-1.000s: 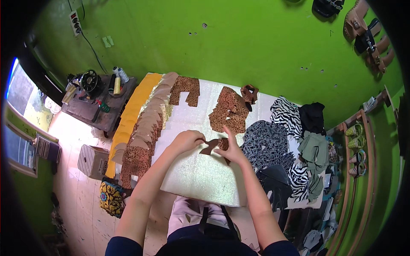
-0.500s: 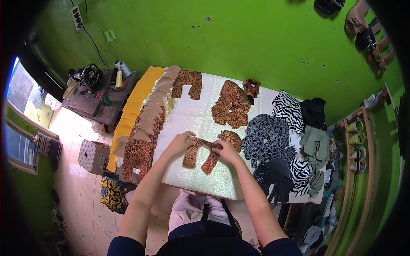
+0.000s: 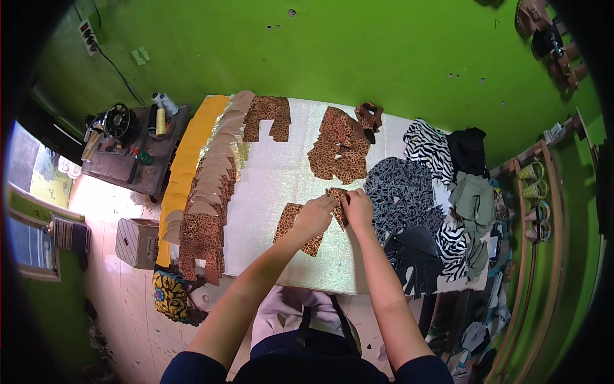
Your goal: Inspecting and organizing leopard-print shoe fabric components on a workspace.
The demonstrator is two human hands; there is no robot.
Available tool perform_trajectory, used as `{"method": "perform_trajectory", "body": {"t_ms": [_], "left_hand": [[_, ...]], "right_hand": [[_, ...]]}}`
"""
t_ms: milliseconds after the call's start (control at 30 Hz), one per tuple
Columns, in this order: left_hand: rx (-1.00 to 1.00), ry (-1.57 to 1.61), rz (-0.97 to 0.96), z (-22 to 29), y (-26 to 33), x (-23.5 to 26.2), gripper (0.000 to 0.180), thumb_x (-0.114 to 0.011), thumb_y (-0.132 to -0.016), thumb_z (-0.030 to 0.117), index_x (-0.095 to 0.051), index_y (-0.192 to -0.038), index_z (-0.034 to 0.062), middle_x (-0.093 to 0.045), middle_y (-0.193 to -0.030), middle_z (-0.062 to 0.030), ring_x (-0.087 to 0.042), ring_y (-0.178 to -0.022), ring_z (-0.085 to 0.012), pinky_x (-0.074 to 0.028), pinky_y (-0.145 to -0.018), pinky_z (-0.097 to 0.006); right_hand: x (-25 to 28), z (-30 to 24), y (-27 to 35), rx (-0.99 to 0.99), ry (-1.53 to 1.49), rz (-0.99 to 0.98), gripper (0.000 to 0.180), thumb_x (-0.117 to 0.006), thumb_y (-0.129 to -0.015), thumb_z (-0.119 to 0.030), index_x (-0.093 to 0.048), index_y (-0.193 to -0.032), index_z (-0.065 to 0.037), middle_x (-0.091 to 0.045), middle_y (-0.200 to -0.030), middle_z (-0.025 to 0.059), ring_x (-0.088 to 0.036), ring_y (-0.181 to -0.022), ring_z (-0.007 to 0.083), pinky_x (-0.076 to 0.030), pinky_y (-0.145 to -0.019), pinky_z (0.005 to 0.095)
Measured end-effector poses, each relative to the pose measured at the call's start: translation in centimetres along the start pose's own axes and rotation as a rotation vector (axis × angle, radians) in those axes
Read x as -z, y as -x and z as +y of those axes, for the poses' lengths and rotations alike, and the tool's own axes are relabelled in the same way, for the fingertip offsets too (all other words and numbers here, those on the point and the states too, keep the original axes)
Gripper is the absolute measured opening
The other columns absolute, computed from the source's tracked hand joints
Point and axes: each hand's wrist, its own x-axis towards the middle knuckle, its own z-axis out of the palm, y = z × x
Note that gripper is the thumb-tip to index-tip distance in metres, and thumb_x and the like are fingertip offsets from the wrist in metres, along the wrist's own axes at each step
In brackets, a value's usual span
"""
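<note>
Both my hands are over the pale, shiny-covered table. Between them is a curved leopard-print piece, pinched by my left hand on its left and by my right hand on its right. Under my left hand lies a U-shaped leopard-print piece, partly hidden by the hand and wrist. Farther back sits a pile of leopard-print pieces, with a brown strip roll beside it. Another U-shaped leopard piece rests at the far left.
Overlapping leopard and beige pieces run along the table's left side beside yellow sheets. To the right are dark patterned pieces, black pieces, zebra-print ones and grey-green cloth. A sewing machine stands at the left.
The U-shaped piece both hands held up now lies on the table. My hands have moved right and slightly away, onto the curved leopard piece. The whole view has shifted a little.
</note>
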Motion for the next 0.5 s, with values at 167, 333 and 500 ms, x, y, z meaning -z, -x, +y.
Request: {"method": "perform_trajectory", "body": {"t_ms": [167,333,500], "left_hand": [[-0.058,-0.241,-0.022,-0.3,-1.1,-1.8,0.043,-0.050,-0.079,0.014,-0.046,-0.121,0.0019,-0.048,-0.126,-0.0098,-0.046,-0.115,-0.0228,-0.036,-0.095,-0.036],[-0.062,-0.278,-0.047,-0.3,-1.5,-1.9,0.040,-0.049,-0.080,0.016,-0.050,-0.119,0.0046,-0.048,-0.126,-0.0088,-0.046,-0.114,-0.0217,-0.036,-0.095,-0.035],[0.012,0.086,-0.056,-1.1,-2.4,-1.1,0.033,-0.048,-0.085,0.020,-0.055,-0.113,0.0050,-0.059,-0.110,-0.0105,-0.055,-0.101,-0.0232,-0.042,-0.087,-0.035]], "right_hand": [[-1.5,0.3,-0.4,0.112,0.286,0.070,0.016,-0.059,-0.076,-0.021,-0.062,-0.077,-0.006,-0.057,-0.072,0.0076,-0.060,-0.064,0.0285,-0.050,-0.058,0.0369],[0.3,1.1,-1.2,-0.138,-0.001,0.102,0.019,-0.052,-0.080,-0.020,-0.060,-0.071,-0.005,-0.060,-0.072,0.0133,-0.060,-0.064,0.0302,-0.048,-0.055,0.0402],[3.1,1.2,-1.7,-0.209,-0.282,0.306,0.016,-0.054,-0.080,-0.018,-0.060,-0.072,-0.005,-0.060,-0.071,0.0102,-0.058,-0.060,0.0288,-0.045,-0.054,0.0374]]}}
